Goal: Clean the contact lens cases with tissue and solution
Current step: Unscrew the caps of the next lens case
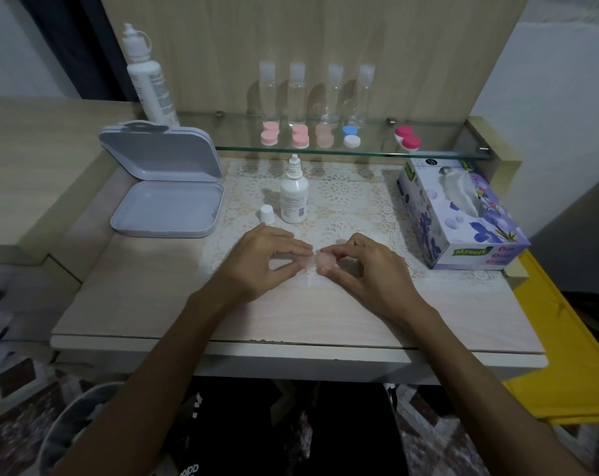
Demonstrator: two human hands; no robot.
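A pale pink contact lens case [320,261] sits low over the lace mat at the table's middle, held between both hands. My left hand [267,261] pinches its left end with thumb and fingers. My right hand [363,266] pinches the round right part. An uncapped small solution bottle [294,195] stands behind them, its white cap [267,214] beside it. A tissue box [463,214] lies at the right. Several more lens cases, such as a pink one [269,134], line the glass shelf [325,151].
An open grey box [167,207] stands at the left. A tall white bottle [148,77] is behind it. Several clear empty bottles [298,94] stand at the back of the shelf. A bin [74,427] is on the floor at lower left, and yellow cloth [562,365] at the right.
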